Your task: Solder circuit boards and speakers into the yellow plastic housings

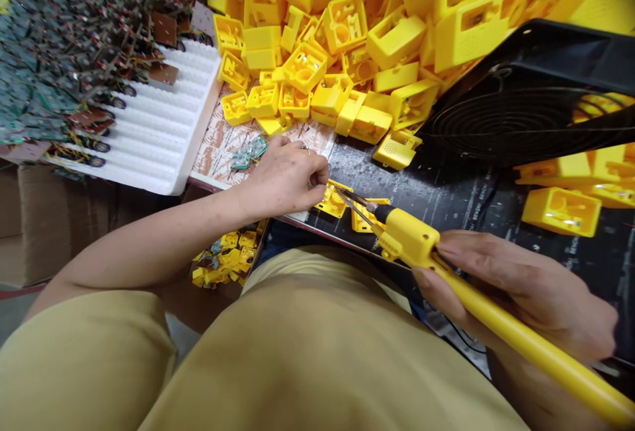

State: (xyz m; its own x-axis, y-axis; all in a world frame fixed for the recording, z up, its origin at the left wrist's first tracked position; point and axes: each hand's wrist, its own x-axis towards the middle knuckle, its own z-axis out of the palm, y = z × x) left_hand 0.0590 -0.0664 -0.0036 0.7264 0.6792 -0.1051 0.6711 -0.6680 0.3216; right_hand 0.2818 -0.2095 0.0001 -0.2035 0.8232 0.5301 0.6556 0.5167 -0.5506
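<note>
My right hand (526, 285) is wrapped round a yellow soldering gun (411, 239) with a long handle, a black collar and a thin metal tip. The tip points left, at a small yellow plastic casing (331, 201) near the table's front edge. My left hand (290, 176) is closed against the casing's left side, fingers curled down; what they pinch is hidden. Just right of that casing lies a second yellow casing (364, 216), partly behind the gun. Small green circuit boards (249, 152) lie beyond my left hand.
Yellow casings (305, 67) are heaped along the back. At right stands a black fan (536, 100) with a wire grille. A white foam tray (163, 120) at left carries piled wired circuit boards (74, 41). Below the table edge, more yellow parts (231, 259) sit in a box.
</note>
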